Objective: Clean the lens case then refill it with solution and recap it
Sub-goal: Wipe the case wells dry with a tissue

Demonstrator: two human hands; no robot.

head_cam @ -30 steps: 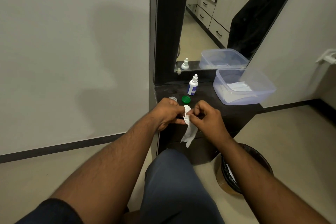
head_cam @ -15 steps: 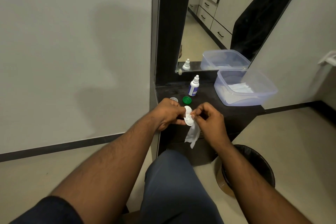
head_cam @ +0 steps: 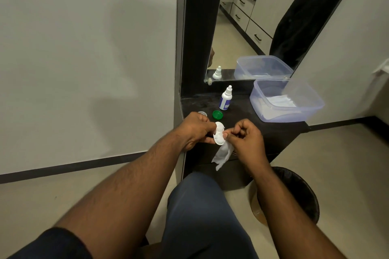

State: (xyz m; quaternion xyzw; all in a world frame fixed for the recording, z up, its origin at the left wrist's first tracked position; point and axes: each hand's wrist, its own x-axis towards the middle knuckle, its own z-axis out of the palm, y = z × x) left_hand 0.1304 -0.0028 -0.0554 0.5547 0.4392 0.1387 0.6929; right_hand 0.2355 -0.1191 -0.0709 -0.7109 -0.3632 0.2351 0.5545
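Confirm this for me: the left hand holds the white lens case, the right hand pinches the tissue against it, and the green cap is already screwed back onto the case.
One part is wrong. The green cap is not on the lens case; the head view shows it lying loose on the dark shelf, near the solution bottle. The rest holds: the left hand holds the case and the right hand pinches the tissue against it.

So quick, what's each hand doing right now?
Left hand: closed, holding the white lens case.
Right hand: closed, pinching a white tissue against the case.
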